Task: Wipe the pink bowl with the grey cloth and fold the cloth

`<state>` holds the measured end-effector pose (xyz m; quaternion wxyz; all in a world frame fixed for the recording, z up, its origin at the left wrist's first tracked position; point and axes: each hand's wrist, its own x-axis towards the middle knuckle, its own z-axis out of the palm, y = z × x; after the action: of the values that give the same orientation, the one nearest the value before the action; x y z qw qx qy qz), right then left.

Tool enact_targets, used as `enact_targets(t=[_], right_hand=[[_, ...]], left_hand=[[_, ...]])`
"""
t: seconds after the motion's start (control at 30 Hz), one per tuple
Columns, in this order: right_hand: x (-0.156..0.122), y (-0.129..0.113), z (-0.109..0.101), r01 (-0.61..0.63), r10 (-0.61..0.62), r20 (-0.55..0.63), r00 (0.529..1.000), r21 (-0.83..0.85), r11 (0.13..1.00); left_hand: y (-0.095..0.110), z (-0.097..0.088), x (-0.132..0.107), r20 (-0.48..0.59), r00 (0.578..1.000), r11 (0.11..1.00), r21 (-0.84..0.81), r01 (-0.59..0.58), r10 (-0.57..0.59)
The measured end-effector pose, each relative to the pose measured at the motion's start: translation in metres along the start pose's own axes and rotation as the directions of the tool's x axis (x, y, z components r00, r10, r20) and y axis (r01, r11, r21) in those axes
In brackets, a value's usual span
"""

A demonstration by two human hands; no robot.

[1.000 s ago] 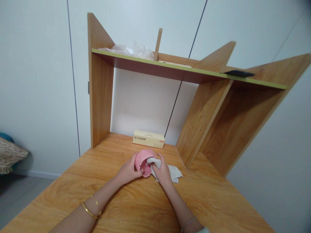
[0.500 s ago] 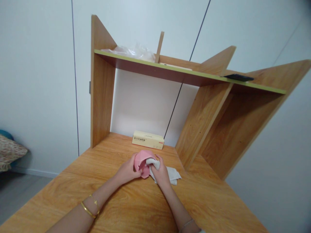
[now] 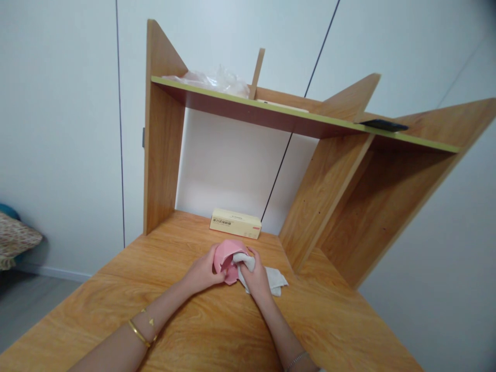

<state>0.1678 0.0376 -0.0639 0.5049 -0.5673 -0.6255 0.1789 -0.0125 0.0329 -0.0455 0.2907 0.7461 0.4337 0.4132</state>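
Observation:
A pink faceted bowl (image 3: 231,249) is tipped on its side above the wooden desk, its opening turned toward me. My left hand (image 3: 205,271) grips the bowl at its left rim, with the thumb at the lower edge. In my right hand (image 3: 256,276) is a white cloth (image 3: 245,261), pinched between thumb and fingers and pressed at the bowl's right rim and inside. The cloth's loose end (image 3: 276,280) hangs out to the right of that hand. Part of the bowl's inside is hidden by the cloth and fingers.
Behind the bowl, a cream cling-film box (image 3: 235,223) stands on the desk (image 3: 194,330) near the wall. A wooden shelf unit (image 3: 248,106) rises at the back, bearing a clear plastic bag (image 3: 217,82) and a dark flat object (image 3: 383,125).
Hands, bowl and cloth stay almost in the same place. The whole view has shifted very slightly.

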Motion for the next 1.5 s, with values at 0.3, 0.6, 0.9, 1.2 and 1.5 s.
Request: enact_targets(t=[0.3,0.6,0.9,1.2,1.5], right_hand=[[-0.0003,0.0013,-0.0001,-0.003,0.003,0.004,1.0,-0.002,1.0],[-0.0006,0.0004,0.0002,-0.013,0.013,0.014,1.0,-0.013,1.0],[-0.0002,0.0026,-0.0001,-0.012,0.012,-0.001,1.0,-0.009,1.0],[0.0005,0.0074,0.0025,-0.018,0.018,0.028,0.999,0.002,1.0],[-0.0003,0.0026,0.0016,-0.015,0.015,0.034,0.999,-0.006,1.0]], left_hand=[[0.0016,0.0002,0.0001,-0.008,1.0,1.0,0.009,-0.011,0.011],[0.001,-0.0004,-0.0002,0.01,1.0,0.999,-0.031,-0.025,0.026],[0.0049,-0.0009,-0.0013,0.001,1.0,0.999,0.052,-0.008,0.008],[0.0041,-0.0014,-0.001,0.001,1.0,0.999,0.033,-0.018,0.018],[-0.0014,-0.0004,-0.0015,0.02,1.0,0.999,0.044,-0.022,0.021]])
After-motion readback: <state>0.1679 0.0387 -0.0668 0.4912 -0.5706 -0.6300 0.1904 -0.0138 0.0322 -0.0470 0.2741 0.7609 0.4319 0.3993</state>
